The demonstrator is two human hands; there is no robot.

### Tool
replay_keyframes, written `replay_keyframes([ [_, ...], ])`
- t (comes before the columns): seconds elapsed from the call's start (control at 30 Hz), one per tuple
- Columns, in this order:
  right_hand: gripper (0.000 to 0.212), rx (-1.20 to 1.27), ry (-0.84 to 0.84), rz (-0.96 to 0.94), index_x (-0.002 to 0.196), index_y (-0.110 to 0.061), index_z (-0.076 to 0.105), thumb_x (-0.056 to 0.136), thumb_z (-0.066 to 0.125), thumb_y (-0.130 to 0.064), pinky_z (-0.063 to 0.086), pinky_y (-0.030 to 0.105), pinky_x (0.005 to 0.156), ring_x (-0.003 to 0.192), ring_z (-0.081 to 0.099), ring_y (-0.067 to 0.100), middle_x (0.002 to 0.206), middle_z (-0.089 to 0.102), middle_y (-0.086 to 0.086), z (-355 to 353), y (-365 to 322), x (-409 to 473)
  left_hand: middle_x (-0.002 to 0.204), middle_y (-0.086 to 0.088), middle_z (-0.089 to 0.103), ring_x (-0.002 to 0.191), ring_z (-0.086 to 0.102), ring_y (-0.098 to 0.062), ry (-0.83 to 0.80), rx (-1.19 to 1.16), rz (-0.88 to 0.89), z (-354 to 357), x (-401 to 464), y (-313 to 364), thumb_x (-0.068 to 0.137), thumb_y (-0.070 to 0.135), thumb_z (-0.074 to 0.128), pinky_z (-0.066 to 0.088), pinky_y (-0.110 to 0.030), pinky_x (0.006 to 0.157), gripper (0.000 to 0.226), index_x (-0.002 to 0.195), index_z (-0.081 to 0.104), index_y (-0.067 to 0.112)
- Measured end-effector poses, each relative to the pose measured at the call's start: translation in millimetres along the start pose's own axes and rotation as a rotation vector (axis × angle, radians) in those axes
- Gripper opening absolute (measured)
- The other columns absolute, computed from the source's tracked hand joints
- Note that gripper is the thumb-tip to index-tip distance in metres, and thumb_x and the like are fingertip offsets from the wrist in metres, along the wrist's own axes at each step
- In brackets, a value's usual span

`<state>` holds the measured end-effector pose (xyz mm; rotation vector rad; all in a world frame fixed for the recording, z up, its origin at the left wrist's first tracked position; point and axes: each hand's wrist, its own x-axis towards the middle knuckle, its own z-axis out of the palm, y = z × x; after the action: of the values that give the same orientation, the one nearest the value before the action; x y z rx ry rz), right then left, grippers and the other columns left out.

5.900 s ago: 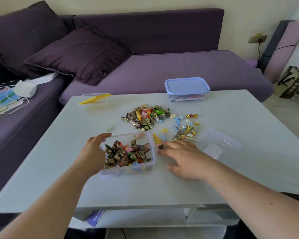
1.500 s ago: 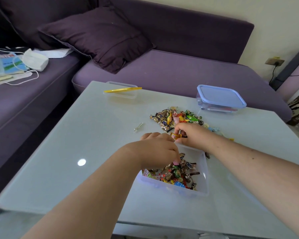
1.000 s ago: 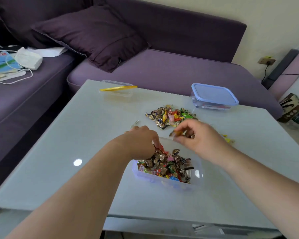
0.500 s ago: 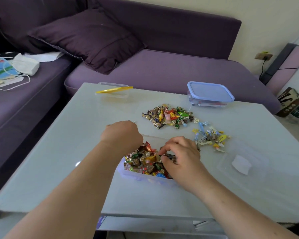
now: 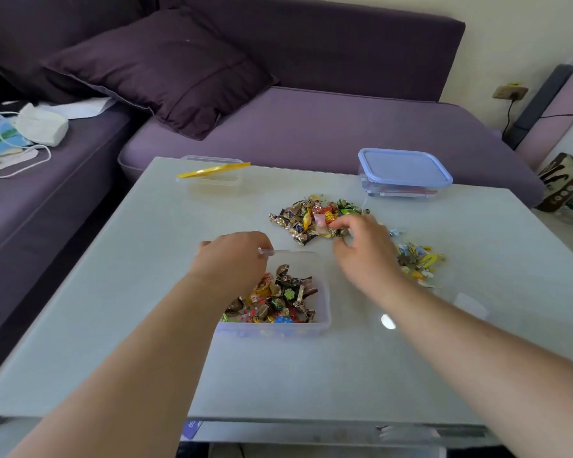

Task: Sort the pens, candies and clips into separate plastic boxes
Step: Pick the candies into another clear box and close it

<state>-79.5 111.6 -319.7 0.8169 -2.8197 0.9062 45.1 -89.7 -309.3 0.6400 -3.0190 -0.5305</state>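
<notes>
A clear plastic box (image 5: 323,312) half full of wrapped candies (image 5: 278,299) stands on the pale table's middle. My left hand (image 5: 232,259) grips its far left rim with curled fingers. Just beyond the box lies a loose candy pile (image 5: 306,219). My right hand (image 5: 364,249) reaches over to that pile's right edge, fingertips touching the wrappers, thumb apart from the fingers. A small heap of coloured clips (image 5: 417,259) lies right of that hand. A blue-lidded box (image 5: 404,168) holding pens stands at the back right.
A clear box with a tilted yellow lid (image 5: 212,170) stands at the table's (image 5: 113,292) far left edge. Another clear container (image 5: 470,305) lies faintly visible on the right. A purple sofa with a cushion (image 5: 166,67) wraps the far and left sides.
My right hand has lifted out of the candy box and moved forward to the loose candy pile. My left hand stays on the box's rim.
</notes>
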Motion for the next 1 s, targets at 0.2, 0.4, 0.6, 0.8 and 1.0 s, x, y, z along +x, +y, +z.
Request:
replay_keyframes([
  [0.2, 0.071, -0.408, -0.207, -0.01, 0.15, -0.033, 0.036, 0.086, 0.066, -0.038, 0.039, 0.047, 0.104, 0.133, 0.044, 0.031, 0.15, 0.047, 0.0, -1, 43, 40, 0.101, 0.016, 0.067, 0.095, 0.062, -0.015, -0.047, -0.07, -0.009, 2, 9, 5, 0.099, 0.046, 0.046, 0.057, -0.04, 0.083, 0.019, 0.102, 0.065, 0.045],
  [0.4, 0.056, -0.383, -0.124, -0.105, 0.13, -0.038, 0.045, 0.083, 0.07, -0.054, 0.042, 0.045, 0.096, 0.12, 0.051, 0.025, 0.131, 0.058, -0.005, 10, 40, 54, 0.099, 0.017, 0.066, 0.093, 0.062, -0.012, -0.058, -0.102, 0.015, 9, 13, 20, 0.098, 0.045, 0.047, 0.057, -0.037, 0.081, 0.021, 0.103, 0.067, 0.045],
  [0.6, 0.018, -0.255, -0.23, -0.104, 0.114, -0.036, 0.053, 0.097, 0.061, -0.034, 0.047, 0.037, 0.081, 0.099, 0.056, 0.022, 0.124, 0.049, -0.001, 24, 36, 46, 0.096, 0.017, 0.066, 0.09, 0.061, -0.012, -0.067, -0.096, 0.025, 13, 16, 24, 0.098, 0.048, 0.045, 0.057, -0.036, 0.079, 0.022, 0.102, 0.066, 0.045],
  [0.8, 0.023, -0.186, -0.265, -0.071, 0.11, -0.037, 0.046, 0.092, 0.058, -0.029, 0.039, 0.035, 0.068, 0.091, 0.051, 0.018, 0.114, 0.039, -0.004, 29, 33, 33, 0.096, 0.015, 0.065, 0.092, 0.061, -0.015, -0.065, -0.046, 0.046, 17, 16, 23, 0.099, 0.046, 0.042, 0.056, -0.038, 0.081, 0.023, 0.103, 0.064, 0.046],
  [1.0, 0.011, -0.099, -0.219, -0.019, 0.11, -0.033, 0.053, 0.101, 0.058, -0.029, 0.049, 0.035, 0.077, 0.094, 0.058, 0.014, 0.115, 0.055, -0.004, 25, 34, 34, 0.089, 0.018, 0.063, 0.086, 0.06, -0.012, -0.067, -0.072, 0.039, 16, 18, 20, 0.097, 0.045, 0.042, 0.054, -0.031, 0.074, 0.022, 0.095, 0.064, 0.045],
])
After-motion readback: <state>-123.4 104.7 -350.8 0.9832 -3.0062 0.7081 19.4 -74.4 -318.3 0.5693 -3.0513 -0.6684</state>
